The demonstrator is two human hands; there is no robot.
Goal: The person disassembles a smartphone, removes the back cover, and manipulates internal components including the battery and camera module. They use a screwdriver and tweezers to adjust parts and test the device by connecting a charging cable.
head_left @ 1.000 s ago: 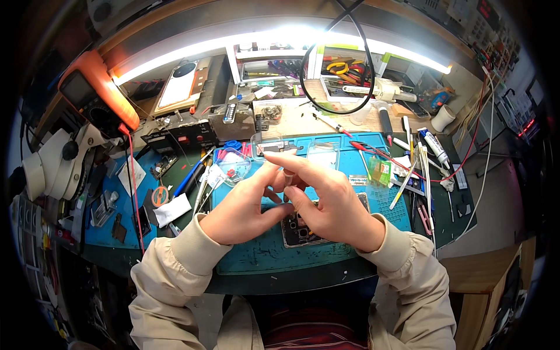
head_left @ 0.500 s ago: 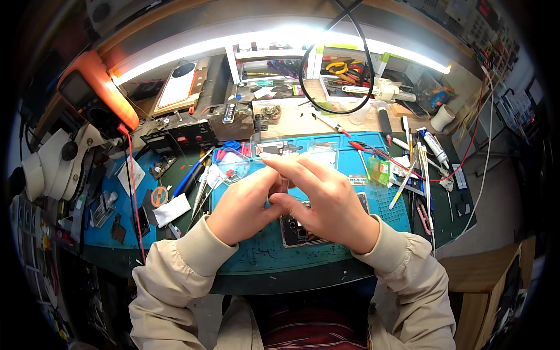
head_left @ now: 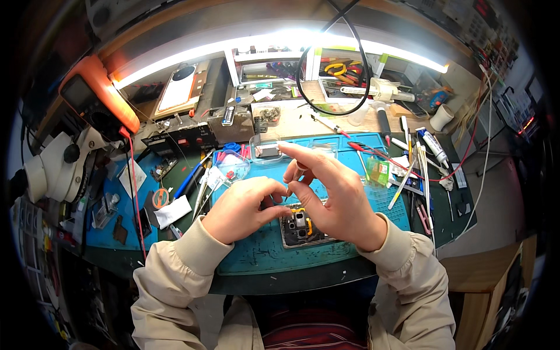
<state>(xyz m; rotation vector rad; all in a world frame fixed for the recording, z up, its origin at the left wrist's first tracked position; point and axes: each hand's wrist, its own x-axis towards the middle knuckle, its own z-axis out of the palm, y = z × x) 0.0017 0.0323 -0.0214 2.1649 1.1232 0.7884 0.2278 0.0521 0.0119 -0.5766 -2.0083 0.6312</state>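
fingers of the person's right hand [head_left: 344, 198] curl inward, thumb and forefinger close together; what sits between them is too small and hidden to tell. those of the left hand [head_left: 248, 204] bend toward them, the thumb apart from the forefinger, and whether they grip anything cannot be told. both hands are above a broad, dark green, flat work mat [head_left: 303, 283], on which lies a bright blue, rectangular, rubbery mat [head_left: 259, 254]. well to the left is a bulky orange-and-black plastic multimeter [head_left: 102, 81]. on the blue mat, partly covered by the right hand, lies an opened, dark, rectangular phone [head_left: 300, 221] with yellow strips inside. farther right rests a white-and-blue squeeze tube [head_left: 434, 149]. beyond the hands, a clear plastic box [head_left: 253, 153] with rounded corners holds a dark, flat piece [head_left: 268, 151].
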